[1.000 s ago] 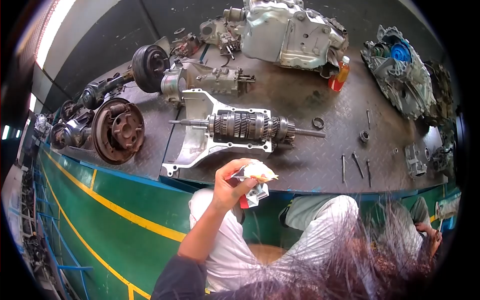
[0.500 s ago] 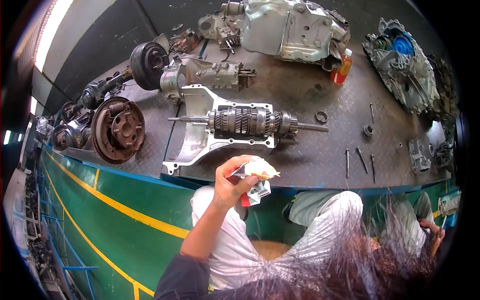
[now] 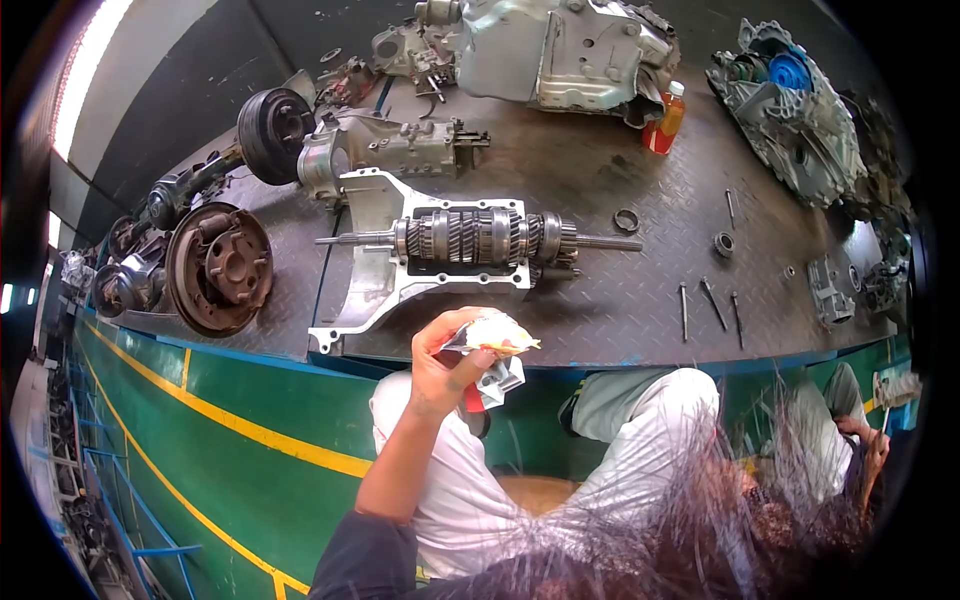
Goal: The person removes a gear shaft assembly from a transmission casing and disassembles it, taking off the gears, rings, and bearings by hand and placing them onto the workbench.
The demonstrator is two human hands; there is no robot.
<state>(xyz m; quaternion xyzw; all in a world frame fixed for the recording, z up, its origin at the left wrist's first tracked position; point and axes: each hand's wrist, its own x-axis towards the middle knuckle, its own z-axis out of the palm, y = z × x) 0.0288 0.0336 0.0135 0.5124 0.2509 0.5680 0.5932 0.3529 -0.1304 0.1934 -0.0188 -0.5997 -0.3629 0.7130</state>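
My left hand (image 3: 440,362) is raised in front of the bench's near edge, above my lap. Its thumb and fingers are closed round a crumpled wrapper (image 3: 497,337), white and yellow at the top, with silver and red parts lower down. What is inside the wrapper cannot be made out. Just beyond the hand, an open gearbox housing (image 3: 375,300) lies on the bench, and a gear shaft (image 3: 480,236) rests across it. My right hand does not show; strands of hair cover the lower right.
On the steel bench (image 3: 590,320) are several loose bolts (image 3: 712,303), a ring (image 3: 626,220), a bottle of orange-red liquid (image 3: 664,122) and a large metal casing (image 3: 560,60). A rusty brake drum (image 3: 222,268) stands left. Another person's hand (image 3: 872,450) appears far right.
The view has shifted slightly, so the bench and its parts sit a little further left in the picture. My left hand keeps its grip on the wrapper.
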